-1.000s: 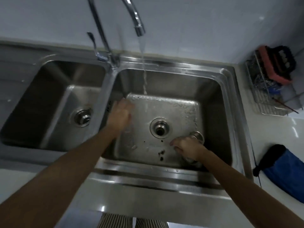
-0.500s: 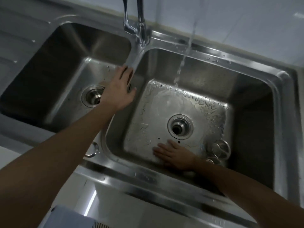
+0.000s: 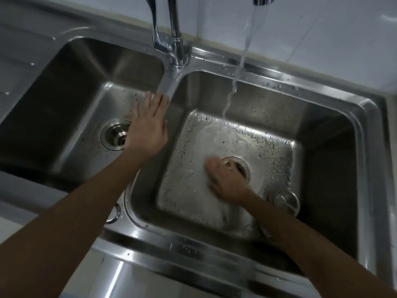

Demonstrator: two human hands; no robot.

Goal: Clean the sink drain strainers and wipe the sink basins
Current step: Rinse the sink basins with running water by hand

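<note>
A steel double sink fills the view. My left hand [image 3: 147, 125] lies flat with straight fingers on the divider [image 3: 169, 82] between the two basins. My right hand [image 3: 227, 179], blurred by motion, presses on the wet floor of the right basin [image 3: 268, 117] and partly covers its drain [image 3: 242, 166]. A loose round strainer [image 3: 286, 201] lies in the right basin's near right corner. The left basin [image 3: 71, 87] has its own drain [image 3: 116, 134] with a strainer seated in it. Water [image 3: 234, 82] streams from the faucet spout [image 3: 261, 0] into the right basin.
The faucet stem and lever [image 3: 171, 37] rise behind the divider. A small round fitting [image 3: 113, 214] sits on the front rim. A white wall runs along the back.
My right hand slid from the front of the right basin up onto its drain. My left hand stayed on the divider. The view moved closer.
</note>
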